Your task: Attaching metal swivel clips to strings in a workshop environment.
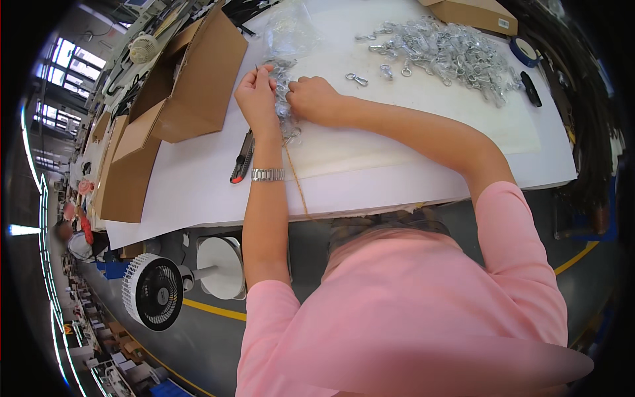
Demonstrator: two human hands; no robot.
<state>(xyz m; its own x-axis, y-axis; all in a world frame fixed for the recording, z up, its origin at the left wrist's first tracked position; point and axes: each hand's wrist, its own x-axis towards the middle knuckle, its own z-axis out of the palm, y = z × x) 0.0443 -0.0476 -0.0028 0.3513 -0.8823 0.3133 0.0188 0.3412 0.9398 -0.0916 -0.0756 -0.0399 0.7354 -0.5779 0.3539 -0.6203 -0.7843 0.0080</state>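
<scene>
My left hand [258, 102] is closed, thumb and fingers pinched together, with a tiny dark tip showing above them. What it holds is too small to name. Right beside it my right hand [316, 101] is curled shut, its fingertips hidden behind the knuckles. Between the two hands runs a narrow heap of metal snap hooks [282, 109], partly in clear plastic. A thin orange-brown cord [296, 177] trails from the heap toward the table's near edge. One loose snap hook [358, 79] lies to the right of my right hand.
An open cardboard box [206, 86] stands at left, near a utility knife [242, 160]. A large pile of bagged snap hooks [456, 56] covers the far right, beside blue tape [524, 51] and a black object [530, 89]. Clear plastic [291, 30] lies behind my hands. A fan [155, 293] stands below left.
</scene>
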